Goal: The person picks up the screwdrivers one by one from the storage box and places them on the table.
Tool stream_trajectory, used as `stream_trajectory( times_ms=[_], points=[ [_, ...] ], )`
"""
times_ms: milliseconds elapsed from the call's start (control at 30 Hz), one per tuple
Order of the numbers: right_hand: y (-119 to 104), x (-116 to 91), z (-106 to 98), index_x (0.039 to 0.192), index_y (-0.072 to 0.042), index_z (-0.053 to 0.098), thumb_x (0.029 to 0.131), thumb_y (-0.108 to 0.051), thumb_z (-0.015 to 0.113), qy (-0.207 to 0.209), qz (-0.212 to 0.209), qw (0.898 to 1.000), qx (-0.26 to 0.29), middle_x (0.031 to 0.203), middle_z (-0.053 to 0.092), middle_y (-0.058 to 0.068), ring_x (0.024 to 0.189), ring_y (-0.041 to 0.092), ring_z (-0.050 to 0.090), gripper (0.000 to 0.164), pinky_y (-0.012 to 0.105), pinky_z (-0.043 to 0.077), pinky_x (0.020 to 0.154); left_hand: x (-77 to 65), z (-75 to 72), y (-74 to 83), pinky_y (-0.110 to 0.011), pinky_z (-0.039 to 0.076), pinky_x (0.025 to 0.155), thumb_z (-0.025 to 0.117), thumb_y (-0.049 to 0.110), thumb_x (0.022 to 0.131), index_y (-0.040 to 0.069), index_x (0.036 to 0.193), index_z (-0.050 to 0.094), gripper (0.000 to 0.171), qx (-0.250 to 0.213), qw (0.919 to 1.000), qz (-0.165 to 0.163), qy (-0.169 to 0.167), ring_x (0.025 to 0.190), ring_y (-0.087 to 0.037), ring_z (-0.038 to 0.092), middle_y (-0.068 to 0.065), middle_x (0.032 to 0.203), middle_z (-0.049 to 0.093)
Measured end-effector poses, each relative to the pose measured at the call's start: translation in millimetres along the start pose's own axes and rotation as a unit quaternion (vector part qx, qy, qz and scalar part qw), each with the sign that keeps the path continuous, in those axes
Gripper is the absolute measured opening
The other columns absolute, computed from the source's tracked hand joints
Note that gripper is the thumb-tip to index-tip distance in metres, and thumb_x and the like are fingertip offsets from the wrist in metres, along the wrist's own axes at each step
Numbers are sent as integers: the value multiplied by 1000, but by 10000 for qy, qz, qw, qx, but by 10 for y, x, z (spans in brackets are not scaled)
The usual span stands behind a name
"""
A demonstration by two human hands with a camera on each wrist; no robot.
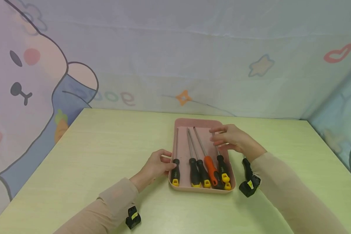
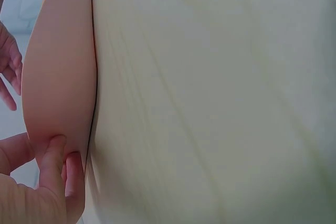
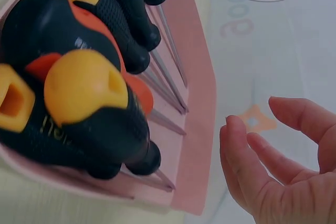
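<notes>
A shallow pink tray (image 1: 198, 122) lies on the table, holding several screwdrivers with their handles toward me. My left hand (image 1: 156, 164) grips its left edge, thumb over the rim; in the left wrist view its fingers (image 2: 52, 166) press the outer wall. Closest to that thumb is a black-and-yellow screwdriver (image 1: 175, 170). An orange-handled screwdriver (image 1: 211, 169) lies right of two black ones. Over the tray's far right side, my right hand (image 1: 235, 138) hovers with loosely bent fingers and holds nothing. Beneath it, one black screwdriver (image 1: 222, 166) rests on top of another, whose handle is mostly covered.
Pale wood-look table (image 1: 120, 139) surrounds the tray. A printed cloth (image 1: 152, 48) with a cartoon bear hangs behind the table's far edge. Black camera mounts (image 1: 133, 217) sit at both wrists.
</notes>
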State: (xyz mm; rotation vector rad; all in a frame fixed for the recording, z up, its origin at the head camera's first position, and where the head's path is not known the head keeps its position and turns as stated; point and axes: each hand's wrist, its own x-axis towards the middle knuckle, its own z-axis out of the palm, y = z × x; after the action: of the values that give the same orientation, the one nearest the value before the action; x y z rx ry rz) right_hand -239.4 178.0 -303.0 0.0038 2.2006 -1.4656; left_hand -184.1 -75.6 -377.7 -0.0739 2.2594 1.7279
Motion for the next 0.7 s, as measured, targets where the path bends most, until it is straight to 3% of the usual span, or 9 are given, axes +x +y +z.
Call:
stream_trajectory(
  times_ms=[233,700],
  points=[
    [-24,63,163,136,4,40,89,-8,58,28,10,10000,63,132,43,24,111,39,52,51,37,52,86,-17,8,13,-33,56,67,67,-4,82,-5,114,51,36,-2,10000,7,9,77,-22,62,-17,97,55],
    [-57,157,478,129,5,48,88,-8,60,193,133,9997,99,116,58,23,99,34,61,45,37,54,80,-8,7,34,-33,56,67,66,-4,82,-5,114,51,35,-9,10000,-43,6,76,-21,62,-17,97,56]
  ],
)
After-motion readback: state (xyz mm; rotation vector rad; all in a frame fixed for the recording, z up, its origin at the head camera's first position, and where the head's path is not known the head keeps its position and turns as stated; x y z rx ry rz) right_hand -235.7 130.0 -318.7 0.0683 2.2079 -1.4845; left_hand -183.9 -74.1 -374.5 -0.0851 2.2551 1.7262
